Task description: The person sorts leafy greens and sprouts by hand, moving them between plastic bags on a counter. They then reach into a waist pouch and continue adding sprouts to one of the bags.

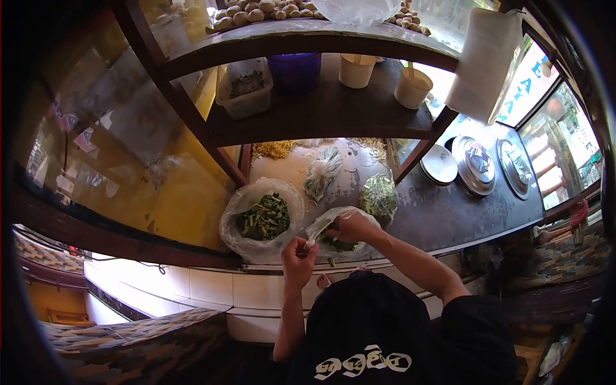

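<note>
My left hand (299,253) is closed, pinching the gathered edge of a clear plastic bag (319,224) in front of me. My right hand (354,229) reaches into the mouth of this bag from the right, over dark chopped greens (337,244). Its fingertips are hidden among the greens and the plastic, so their grip does not show. Left of it stands an open plastic bag (226,228) full of chopped leafy greens (265,218). Behind my right hand lies a bag of pale green shredded vegetables (380,200). A knotted bag of greens (322,173) rests farther back.
A shelf (314,122) crosses above the work surface, holding a plastic tub (244,90), a blue bucket (294,72) and two cream buckets (356,70). Yellow noodles (274,149) lie at the back. Plates (439,164) and lidded metal pots (473,165) stand right. A glass panel (147,167) borders the left.
</note>
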A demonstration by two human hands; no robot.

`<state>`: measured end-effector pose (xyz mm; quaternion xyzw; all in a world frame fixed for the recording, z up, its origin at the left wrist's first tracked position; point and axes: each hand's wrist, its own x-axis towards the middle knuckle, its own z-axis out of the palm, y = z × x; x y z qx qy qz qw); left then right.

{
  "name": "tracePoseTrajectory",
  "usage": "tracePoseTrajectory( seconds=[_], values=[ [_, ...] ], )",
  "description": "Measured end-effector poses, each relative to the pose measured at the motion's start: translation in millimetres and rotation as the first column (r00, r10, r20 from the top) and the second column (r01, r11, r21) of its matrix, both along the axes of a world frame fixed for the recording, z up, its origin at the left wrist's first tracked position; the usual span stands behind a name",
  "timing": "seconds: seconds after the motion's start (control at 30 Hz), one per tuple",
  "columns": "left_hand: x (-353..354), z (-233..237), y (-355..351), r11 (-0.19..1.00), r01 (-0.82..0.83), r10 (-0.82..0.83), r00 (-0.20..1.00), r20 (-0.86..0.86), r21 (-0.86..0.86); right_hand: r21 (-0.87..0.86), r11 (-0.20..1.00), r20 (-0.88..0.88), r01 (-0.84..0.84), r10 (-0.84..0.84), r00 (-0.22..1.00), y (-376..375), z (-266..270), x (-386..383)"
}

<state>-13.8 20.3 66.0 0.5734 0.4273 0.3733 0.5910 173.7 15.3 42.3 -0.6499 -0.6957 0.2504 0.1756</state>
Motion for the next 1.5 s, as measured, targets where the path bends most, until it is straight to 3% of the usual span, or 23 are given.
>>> tracePoseTrajectory(
  seconds=[0.07,0.2,0.23,0.33,0.37,0.4,0.47,0.63,0.67,0.73,0.77,0.83,0.87,0.93,0.97,1.0,1.07,1.1,1.13,1.2,1.33,1.43,1.5],
  values=[
    [1.1,2.1,-0.6,1.0,-0.002,0.002,1.0,0.013,0.014,-0.096,0.994,0.192,0.056,-0.037,0.981,-1.9,7.5,-12.6],
    [-0.6,2.5,-1.2,1.0,-0.01,0.01,1.0,0.005,0.029,0.121,0.989,0.285,-0.081,0.043,0.958,0.6,-31.1,-24.2],
    [-1.3,0.7,-0.8,0.999,-0.006,0.006,1.0,0.004,0.037,0.087,0.993,0.336,-0.074,0.041,0.941,3.7,-37.5,-29.5],
    [0.2,-2.8,0.8,0.999,-0.013,0.012,1.0,0.016,0.032,0.211,0.977,0.24,-0.001,-0.051,0.969,6.1,-35.6,-36.5],
    [0.5,-2.3,0.0,0.999,-0.015,0.015,1.0,0.015,0.031,0.034,0.999,0.285,-0.011,0.001,0.959,11.7,-32.1,-32.1],
    [-0.3,-2.0,-0.6,0.999,-0.018,0.018,1.0,0.011,0.029,0.033,0.999,0.286,-0.01,0.0,0.958,15.3,-30.5,-27.2],
    [-1.7,-0.1,1.0,0.999,-0.018,0.018,1.0,0.007,0.039,-0.306,0.952,0.394,0.0,0.127,0.91,21.4,-28.1,-16.0],
    [0.1,-0.7,0.4,0.998,-0.023,0.023,1.0,0.005,0.059,-0.266,0.962,0.178,-0.066,0.116,0.977,14.9,3.8,7.0],
    [2.7,0.1,-0.3,0.998,-0.025,0.024,1.0,0.019,0.058,-0.264,0.962,0.177,-0.064,0.114,0.978,15.0,10.1,4.2],
    [5.9,0.2,1.1,0.998,-0.018,0.016,0.999,0.033,0.064,-0.478,0.874,0.346,-0.087,0.278,0.896,18.0,43.2,-11.5],
    [6.5,-2.2,2.1,0.998,-0.005,0.003,0.999,0.036,0.066,-0.473,0.877,0.347,-0.082,0.271,0.898,16.3,31.7,-15.9],
    [5.5,-5.2,4.0,0.997,0.015,-0.018,0.999,0.035,0.074,-0.034,0.999,0.383,-0.039,0.049,0.922,9.2,-14.4,-28.7],
    [5.0,-6.2,4.9,0.997,0.007,-0.008,1.0,0.014,0.073,-0.03,0.999,0.383,-0.033,0.042,0.923,10.9,-28.5,-29.9],
    [4.9,-6.2,6.3,0.998,0.003,-0.002,1.0,-0.006,0.07,-0.02,0.998,-0.013,0.056,-0.056,0.998,14.3,-52.0,-28.9],
    [3.9,-6.1,6.4,0.997,-0.007,0.007,1.0,0.012,0.074,0.072,0.997,0.114,-0.001,-0.007,0.993,14.7,-62.7,-25.5],
    [2.3,-6.1,5.9,0.997,-0.019,0.017,0.999,0.029,0.075,0.068,0.998,0.114,-0.001,-0.007,0.994,14.1,-48.7,-22.8],
    [1.2,-0.3,5.7,0.997,-0.029,0.027,0.999,0.036,0.068,-0.197,0.98,0.249,-0.039,0.089,0.964,16.1,1.5,-16.4],
    [-0.1,3.5,4.7,0.997,-0.037,0.034,0.999,0.039,0.064,-0.111,0.992,0.274,-0.058,0.087,0.958,12.8,-13.3,-7.3],
    [-0.4,7.3,4.6,0.997,-0.043,0.04,0.998,0.041,0.06,-0.183,0.983,0.25,-0.02,0.066,0.966,10.1,6.5,-5.2],
    [-1.9,13.3,2.5,0.998,-0.023,0.019,0.998,0.053,0.064,-0.147,0.987,0.104,-0.057,0.073,0.992,2.7,12.3,7.6],
    [3.3,15.6,-2.5,0.991,-0.01,0.006,1.0,0.029,0.136,-0.096,0.991,0.113,-0.099,0.109,0.988,-9.9,32.0,15.4],
    [4.0,13.9,-5.4,0.994,0.021,-0.026,0.999,0.041,0.109,-0.041,0.99,0.257,-0.134,0.14,0.956,-17.3,32.3,12.2],
    [3.8,10.0,-6.8,0.996,0.031,-0.036,0.998,0.051,0.08,-0.134,0.982,0.374,-0.132,0.173,0.911,-18.4,33.5,4.7]
  ],
)
